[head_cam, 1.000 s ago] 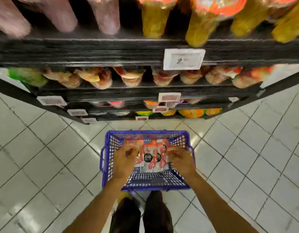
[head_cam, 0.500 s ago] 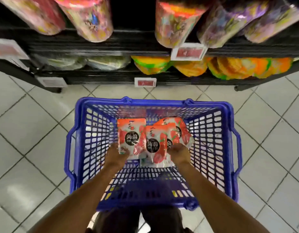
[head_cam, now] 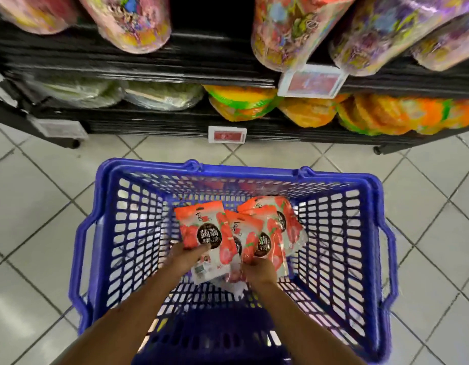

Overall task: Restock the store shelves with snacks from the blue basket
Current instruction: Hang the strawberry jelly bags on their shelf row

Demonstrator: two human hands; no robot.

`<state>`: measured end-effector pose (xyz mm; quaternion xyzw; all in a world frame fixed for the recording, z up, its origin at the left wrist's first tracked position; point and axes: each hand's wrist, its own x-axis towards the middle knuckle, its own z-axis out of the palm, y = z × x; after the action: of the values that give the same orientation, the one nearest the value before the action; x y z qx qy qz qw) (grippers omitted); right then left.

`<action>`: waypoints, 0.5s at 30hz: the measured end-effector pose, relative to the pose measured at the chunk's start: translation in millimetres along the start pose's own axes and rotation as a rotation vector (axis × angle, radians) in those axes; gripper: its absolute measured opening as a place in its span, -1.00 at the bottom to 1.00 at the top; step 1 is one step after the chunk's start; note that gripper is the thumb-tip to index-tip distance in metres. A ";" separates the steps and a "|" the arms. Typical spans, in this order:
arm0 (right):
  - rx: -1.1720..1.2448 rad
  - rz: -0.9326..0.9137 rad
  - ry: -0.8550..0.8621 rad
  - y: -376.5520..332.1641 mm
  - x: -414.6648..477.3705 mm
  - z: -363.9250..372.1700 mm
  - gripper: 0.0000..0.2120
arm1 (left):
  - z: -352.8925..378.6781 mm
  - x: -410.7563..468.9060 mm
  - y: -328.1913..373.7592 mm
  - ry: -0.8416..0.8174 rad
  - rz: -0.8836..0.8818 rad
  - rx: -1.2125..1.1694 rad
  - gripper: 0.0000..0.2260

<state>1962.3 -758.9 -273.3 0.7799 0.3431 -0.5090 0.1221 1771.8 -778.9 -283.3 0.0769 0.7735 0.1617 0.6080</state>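
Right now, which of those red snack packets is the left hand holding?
The leftmost red packet, upright with its whole front and dark round label showing. The left hand grips its bottom edge; the other packets overlap, fanned beside the right hand.

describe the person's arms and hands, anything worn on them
Both arms are bare from the bottom edge of the picture to the fingers: no sleeves, gloves, watch or bracelet show. The left hand and right hand carry no rings that can be made out, though most of the fingers are hidden. The forearms are slim and unmarked.

snack packets (head_cam: 209, 230) in basket (head_cam: 370, 233), shelves (head_cam: 149, 125) beyond
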 end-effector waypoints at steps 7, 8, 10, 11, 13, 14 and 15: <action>0.447 -0.051 0.014 -6.3 -91.4 -64.0 -0.77 | -37.4 -112.0 46.0 0.043 0.124 -0.123 -0.76; 0.513 -0.080 0.041 -12.9 -112.1 -80.3 -0.78 | -46.2 -130.6 56.3 0.038 0.151 -0.095 -0.77; 0.722 -0.154 0.003 -26.2 -160.2 -113.4 -0.87 | -63.8 -166.8 73.4 0.016 0.193 -0.045 -0.76; 0.775 -0.215 -0.027 -34.2 -187.0 -130.6 -0.84 | -73.9 -188.0 82.9 0.006 0.228 -0.010 -0.76; 0.790 -0.359 -0.055 -49.3 -245.6 -169.5 -0.72 | -96.3 -234.6 108.8 -0.003 0.301 -0.027 -0.74; 0.767 -0.357 -0.056 -58.2 -271.8 -187.3 -0.70 | -107.5 -259.8 124.1 -0.013 0.327 -0.065 -0.71; 0.695 -0.371 -0.033 -63.5 -294.4 -204.7 -0.70 | -117.1 -286.0 140.6 -0.018 0.379 -0.075 -0.66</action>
<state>1993.3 -722.8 87.7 0.6915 0.2835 -0.6205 -0.2377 1719.0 -755.9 51.3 0.1998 0.7329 0.3015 0.5762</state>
